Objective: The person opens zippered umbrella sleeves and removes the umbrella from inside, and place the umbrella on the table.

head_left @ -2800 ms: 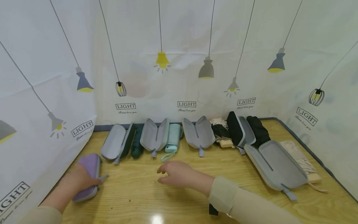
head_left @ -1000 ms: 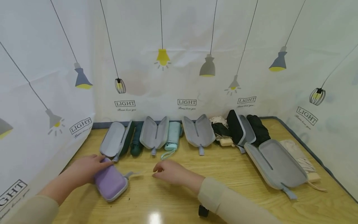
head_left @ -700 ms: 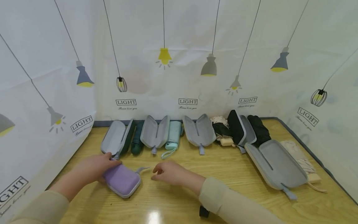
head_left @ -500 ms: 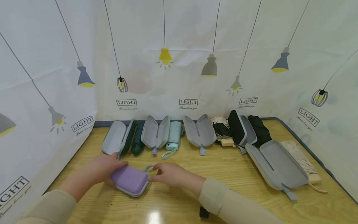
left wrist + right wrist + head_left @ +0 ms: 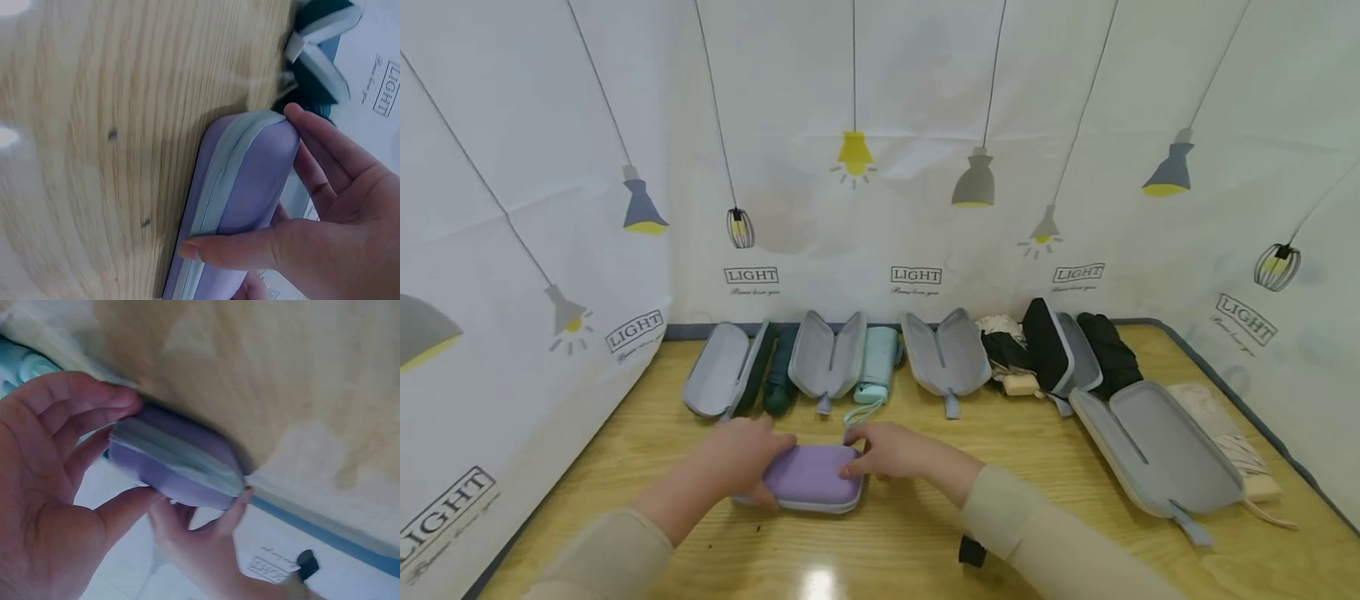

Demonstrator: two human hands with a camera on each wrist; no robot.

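Observation:
A closed purple zip case [image 5: 812, 477] with a pale grey zip band lies crosswise at the front middle of the wooden table. My left hand [image 5: 741, 460] grips its left end. In the left wrist view, the left thumb [image 5: 225, 250] lies across the zip band while the fingers reach round the far side. My right hand [image 5: 891, 454] holds the other end, thumb on the purple top and fingers behind it. The right wrist view shows both hands on the case [image 5: 181, 456]. Its grey pull tab is mostly hidden by the right fingers.
Behind stand open grey-lined cases, including a middle one [image 5: 946, 354] and a large one [image 5: 1180, 450] at right. Between them lie a dark green folded umbrella [image 5: 781, 375], a mint one [image 5: 877, 362] and a black bundle [image 5: 1107, 354]. A small black object [image 5: 972, 551] sits near the right sleeve.
My left hand has brought the purple case from the left edge to the middle and turned it crosswise. My right hand, free before, has taken hold of its right end.

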